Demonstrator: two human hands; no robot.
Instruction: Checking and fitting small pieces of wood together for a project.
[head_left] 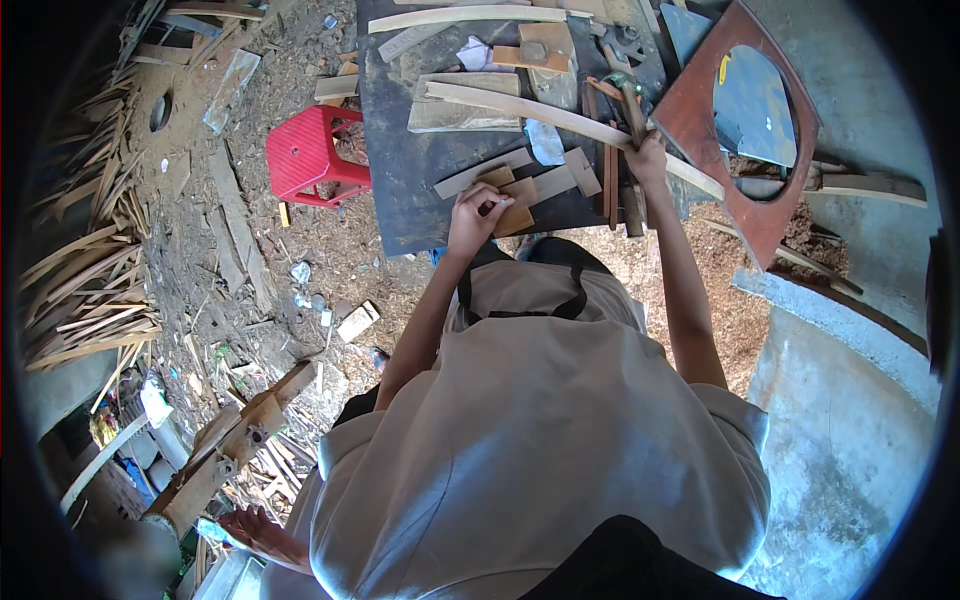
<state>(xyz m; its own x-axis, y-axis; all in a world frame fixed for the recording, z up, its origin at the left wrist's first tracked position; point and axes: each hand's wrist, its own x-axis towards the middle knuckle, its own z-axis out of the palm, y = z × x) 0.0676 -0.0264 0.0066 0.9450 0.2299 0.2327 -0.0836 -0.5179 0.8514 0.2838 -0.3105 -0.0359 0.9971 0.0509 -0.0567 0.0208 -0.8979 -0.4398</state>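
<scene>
At the near edge of the dark worktable [400, 215], my left hand [476, 215] is closed in a pinch over small brown wood pieces [515, 218]. Whatever sits between its fingertips is too small to make out. My right hand [647, 160] is wrapped round the handle of what looks like a hammer [634, 112], its head pointing away from me. A long, pale, curved wood strip [540, 112] passes beside that hand. Between my hands lie flat grey-brown wood pieces [555, 183], dark red-brown strips [610, 185] and a crumpled pale scrap [545, 142].
A red plastic stool [300, 155] stands left of the table. On the right leans a red-brown wooden panel [690, 125] with an oval opening. Wood strips [85, 290] are heaped at far left. Another person's hand [265, 535] shows at lower left.
</scene>
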